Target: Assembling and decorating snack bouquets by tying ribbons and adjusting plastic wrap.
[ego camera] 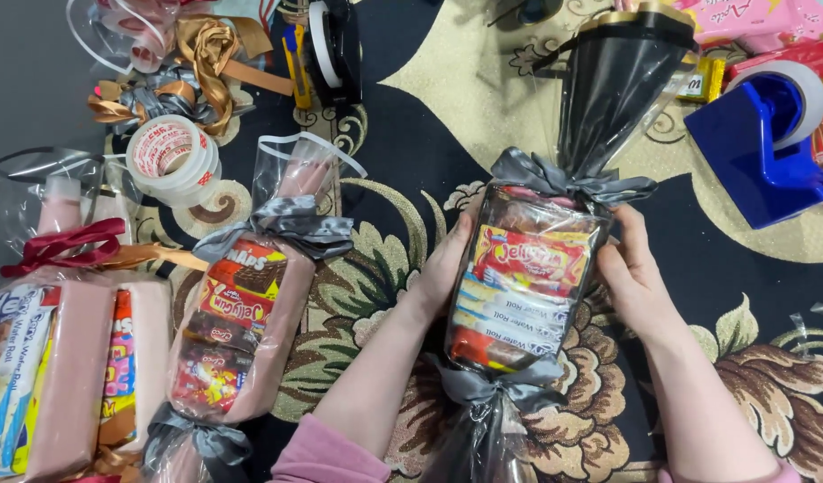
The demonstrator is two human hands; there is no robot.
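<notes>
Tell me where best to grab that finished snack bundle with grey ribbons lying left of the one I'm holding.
Probably grip the snack bundle around its full middle, coming from above with fingers down both long sides. It lies flat, and the grey ribbon ends are gathered, thin cellophane that would likely crumple. Both hands are busy: left hand, right hand.

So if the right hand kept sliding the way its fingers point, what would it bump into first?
Probably the grey ribbon bow atop the snack bundle that the right hand holds, since its fingers point up along that side.
</notes>
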